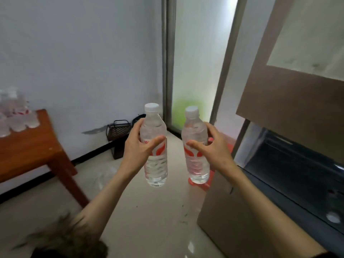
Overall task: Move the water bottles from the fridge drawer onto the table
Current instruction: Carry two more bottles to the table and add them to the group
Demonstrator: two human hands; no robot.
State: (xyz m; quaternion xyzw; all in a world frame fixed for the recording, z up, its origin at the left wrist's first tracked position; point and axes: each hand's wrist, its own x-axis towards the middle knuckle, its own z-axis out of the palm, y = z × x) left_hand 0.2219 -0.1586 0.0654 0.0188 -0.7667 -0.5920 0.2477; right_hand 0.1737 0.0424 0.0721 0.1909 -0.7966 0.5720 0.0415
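The person holds two water bottles upright in mid-air, between the open fridge drawer (290, 164) on the right and the wooden bench (35, 146) on the left; the left hand (138, 146) wraps the left bottle (155, 146) at its upper body, thumb across the red label, fingers behind; the right hand (214, 146) closes on the right bottle (197, 146) the same way, thumb in front. Each grip is therefore pressed around its bottle, not spread. Both bottles look full and capped, so they should feel fairly heavy for one hand; the thin clear plastic will likely give under a hard squeeze, and it may be cold and damp, hence slippery. Holding at the label band seems the soundest place. Several more bottles (16, 116) already stand blurred on the bench's far corner.
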